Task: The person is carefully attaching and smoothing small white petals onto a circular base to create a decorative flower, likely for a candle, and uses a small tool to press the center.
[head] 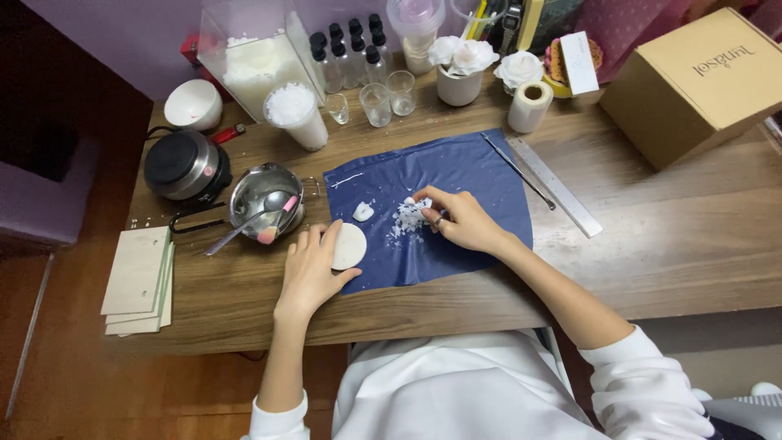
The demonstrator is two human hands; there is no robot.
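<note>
Seen from above, a person in white sleeves sits at a wooden tabletop (668, 236). The two hands are apart. The left hand (309, 273), at lower centre of the frame, curls its thumb and fingers around the edge of a flat white disc (350, 246), which lies partly on the left edge of a dark blue cloth (472, 175). The right hand (460, 218), just right of centre, rests on the cloth and pinches small white flakes between its fingertips above a pile of white flakes (403, 222). A small white lump (362, 212) lies on the cloth between the hands.

Left of the cloth sits a small steel pot (257, 189) holding a spoon (244, 224) and a pink-tipped spatula (277, 222), with a black hot plate (186, 165) beside it. A metal ruler (562, 191) lies at the right of the cloth. A cardboard box (700, 81) stands at upper right. Small glasses (387, 98) and black-capped bottles (350, 53) line the top of the frame.
</note>
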